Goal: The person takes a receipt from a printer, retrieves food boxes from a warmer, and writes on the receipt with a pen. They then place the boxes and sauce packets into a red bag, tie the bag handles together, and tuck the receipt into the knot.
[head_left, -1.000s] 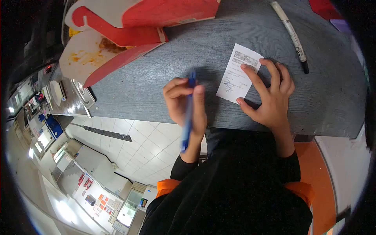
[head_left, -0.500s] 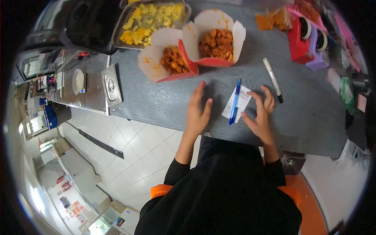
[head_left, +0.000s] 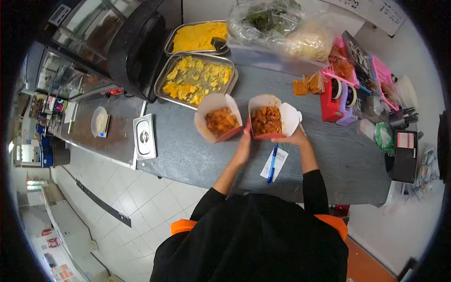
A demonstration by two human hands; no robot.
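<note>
Two open paper takeout boxes with red outsides and white insides stand side by side on the dark counter, each holding saucy orange-brown chunks. Around the right takeout box (head_left: 266,137) are both of my hands. My left hand (head_left: 244,144) presses its left side, with the fingers in the gap between the boxes. Against its right front side is my right hand (head_left: 295,137), its fingertips along the lower front edge. The left takeout box (head_left: 229,137) tilts a little beside my left hand. Below the boxes, a blue pen (head_left: 272,164) lies across a white paper slip (head_left: 280,162).
Behind the boxes is a metal tray of yellow food (head_left: 197,80), with another yellow-filled tray (head_left: 199,37) farther back. A steel lid (head_left: 144,136) lies at left. Tape dispensers (head_left: 331,105) and a card terminal (head_left: 405,157) stand at right, near bagged food (head_left: 310,40).
My hands have moved forward from beside the pen and paper slip to the right takeout box and closed around it. The view has shifted, showing more of the counter's back.
</note>
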